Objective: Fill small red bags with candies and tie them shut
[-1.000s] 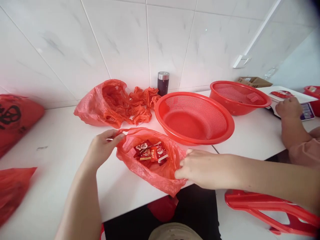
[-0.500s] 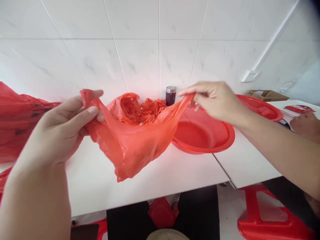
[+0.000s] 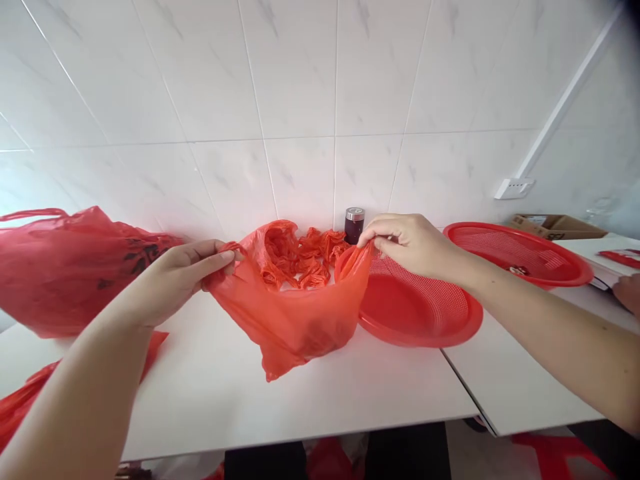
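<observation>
A red plastic bag (image 3: pixel 300 323) is stretched between my two hands over the white table. Its left upper corner is pinched by my left hand (image 3: pixel 203 263). My right hand (image 3: pixel 400 243) grips the right upper corner between thumb and fingers. A darker patch shows through the lower right of the bag; what lies inside cannot be made out. Behind it sits a heap of crumpled red plastic bags (image 3: pixel 313 257). Under and beyond my right hand stands a red basket (image 3: pixel 440 303) with perforated sides, partly covered by the bag.
A full red bag (image 3: pixel 60 273) stands at left, with more red plastic (image 3: pixel 25 403) before it. A dark, silver-lidded container (image 3: pixel 354 225) stands by the wall. Rightward are a second red basket (image 3: pixel 520 243) holding something small, a cardboard box (image 3: pixel 565 227) and another person's hand (image 3: pixel 627 292).
The view has tilted up and shifted left. My hands have come a little closer together, still gripping the bag's corners, and the bag hangs wider and smoother.
</observation>
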Available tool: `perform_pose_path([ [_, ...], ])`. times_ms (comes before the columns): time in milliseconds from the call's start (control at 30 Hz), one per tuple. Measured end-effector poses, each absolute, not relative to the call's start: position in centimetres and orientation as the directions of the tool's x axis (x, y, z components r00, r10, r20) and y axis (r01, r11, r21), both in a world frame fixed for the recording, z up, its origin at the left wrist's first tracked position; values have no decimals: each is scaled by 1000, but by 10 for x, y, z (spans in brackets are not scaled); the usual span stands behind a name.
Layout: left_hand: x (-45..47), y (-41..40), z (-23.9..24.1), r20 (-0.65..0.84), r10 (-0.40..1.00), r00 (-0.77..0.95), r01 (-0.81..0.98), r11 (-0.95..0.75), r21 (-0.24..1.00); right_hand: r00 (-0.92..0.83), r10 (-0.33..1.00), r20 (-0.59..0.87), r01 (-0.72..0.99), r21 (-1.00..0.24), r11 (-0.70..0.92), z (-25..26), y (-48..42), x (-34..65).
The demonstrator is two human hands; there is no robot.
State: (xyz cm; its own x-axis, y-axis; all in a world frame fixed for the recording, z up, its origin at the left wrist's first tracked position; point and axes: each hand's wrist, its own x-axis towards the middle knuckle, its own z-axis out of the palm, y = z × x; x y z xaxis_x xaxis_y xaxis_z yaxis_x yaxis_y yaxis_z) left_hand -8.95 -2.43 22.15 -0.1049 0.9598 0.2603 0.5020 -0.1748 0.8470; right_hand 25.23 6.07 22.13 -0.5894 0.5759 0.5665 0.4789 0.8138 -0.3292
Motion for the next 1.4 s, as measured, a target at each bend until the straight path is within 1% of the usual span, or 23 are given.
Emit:
perform_pose_path([
  [67, -93, -21, 218, 142, 990, -21, 399, -122, 909, -591, 591, 550, 447, -387, 807, 224, 56, 246],
  [100, -94, -19, 215, 113, 994, 10, 335, -110, 936, -594, 596, 540, 422, -422, 803, 225, 54, 242],
  [167, -91, -15, 209, 131, 990, 47, 214, -138, 967, -586, 607, 537, 359, -499, 789, 226, 52, 233],
  [233, -83, -12, 205, 183, 979, 91, 106, -192, 976, -579, 613, 537, 297, -562, 772, 228, 52, 224],
  [300, -73, -9, 203, 213, 965, 153, 57, -224, 973, -589, 608, 532, 238, -605, 760, 231, 53, 214],
  [367, -60, -8, 204, 177, 955, 239, 94, -204, 974, -617, 588, 523, 162, -647, 745, 236, 52, 203],
  [467, -40, -7, 204, 10, 924, 382, 250, -114, 961, -684, 551, 478, 40, -730, 682, 241, 46, 184],
  [533, -27, -7, 201, -80, 882, 463, 342, -95, 935, -718, 525, 457, -18, -767, 642, 239, 40, 172],
  [633, -16, -2, 193, -108, 876, 470, 392, -98, 915, -693, 522, 497, -57, -760, 647, 229, 33, 161],
  [700, -18, 3, 190, -120, 890, 440, 355, -49, 933, -627, 574, 527, -12, -744, 669, 220, 34, 160],
  [733, -21, 6, 188, -133, 889, 438, 326, -19, 945, -603, 609, 515, 38, -744, 667, 214, 36, 160],
  [767, -24, 9, 187, -148, 886, 440, 299, 10, 954, -595, 645, 480, 100, -751, 652, 208, 38, 161],
  [833, -33, 15, 184, -173, 881, 440, 260, 60, 964, -613, 703, 360, 218, -779, 588, 196, 44, 164],
  [900, -40, 20, 180, -170, 884, 435, 216, 81, 973, -629, 728, 272, 263, -807, 529, 187, 48, 164],
  [933, -43, 21, 178, -159, 888, 431, 195, 81, 978, -620, 735, 276, 255, -814, 521, 185, 48, 164],
  [1033, -49, 22, 173, -76, 919, 388, 155, 16, 988, -537, 738, 408, 184, -797, 575, 189, 40, 165],
  [1100, -52, 20, 172, -6, 926, 378, 158, -58, 986, -535, 708, 462, 120, -788, 604, 194, 28, 168],
  [1167, -54, 16, 174, 41, 910, 412, 199, -134, 971, -609, 650, 454, 37, -803, 595, 196, 19, 169],
  [1233, -55, 12, 178, 56, 884, 464, 265, -199, 944, -630, 630, 455, -27, -823, 567, 190, 15, 168],
  [1300, -53, 10, 181, 44, 844, 534, 326, -254, 910, -576, 683, 448, -49, -854, 518, 175, 21, 163],
  [1400, -46, 15, 178, 30, 814, 580, 424, -333, 842, -538, 776, 329, -6, -922, 387, 144, 37, 155],
])
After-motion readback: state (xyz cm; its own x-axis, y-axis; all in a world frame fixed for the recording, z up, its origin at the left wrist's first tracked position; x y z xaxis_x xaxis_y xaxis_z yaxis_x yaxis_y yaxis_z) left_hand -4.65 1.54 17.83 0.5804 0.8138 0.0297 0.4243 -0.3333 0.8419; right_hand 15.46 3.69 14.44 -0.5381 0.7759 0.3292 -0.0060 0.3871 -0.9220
